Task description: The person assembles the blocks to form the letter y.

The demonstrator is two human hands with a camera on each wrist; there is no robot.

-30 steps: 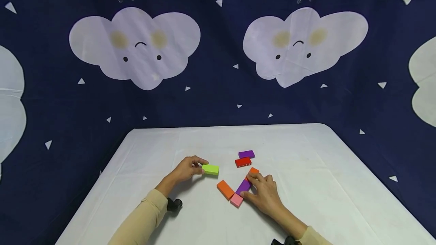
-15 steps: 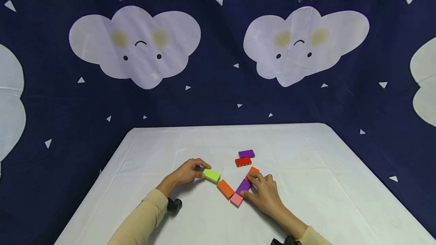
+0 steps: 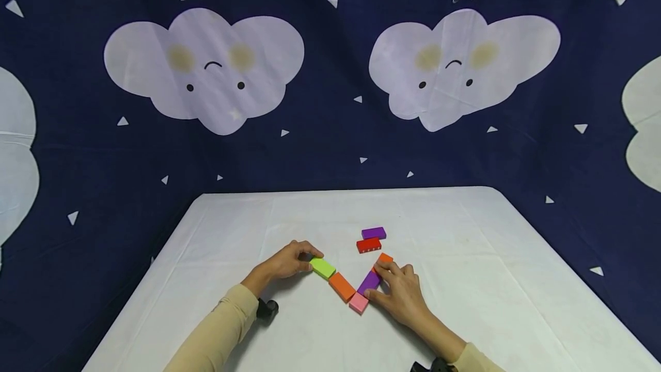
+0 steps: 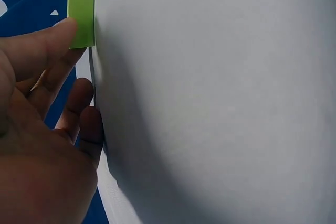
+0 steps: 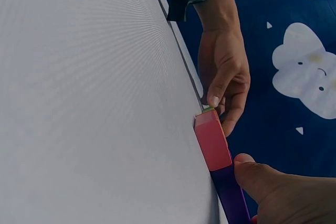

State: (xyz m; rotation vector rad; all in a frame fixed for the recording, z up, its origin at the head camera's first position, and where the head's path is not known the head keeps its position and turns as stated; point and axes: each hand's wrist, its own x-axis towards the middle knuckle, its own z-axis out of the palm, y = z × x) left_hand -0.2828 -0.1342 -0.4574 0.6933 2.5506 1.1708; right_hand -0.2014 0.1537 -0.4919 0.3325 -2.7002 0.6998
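Observation:
My left hand (image 3: 286, 260) pinches the outer end of a lime green block (image 3: 323, 268) between thumb and fingers. The green block's other end meets an orange block (image 3: 342, 287). From there a pink block (image 3: 358, 303) forms the bottom of a V of blocks lying on the table. Up the right arm of the V run a purple block (image 3: 369, 284) and a second orange block (image 3: 384, 258), partly hidden by fingers. My right hand (image 3: 403, 294) holds this side, thumb against the purple block near the pink one (image 5: 212, 140), fingertips at the orange one.
Behind the V, a red block (image 3: 369, 245) with white dots on its side lies against another purple block (image 3: 374, 233). A white cloth covers the table (image 3: 248, 217). A dark blue curtain (image 3: 330, 159) with clouds hangs beyond its far edge.
My left hand has moved slightly right and toward the near side, turning the green block until its end meets the left orange block. The right hand has stayed in place.

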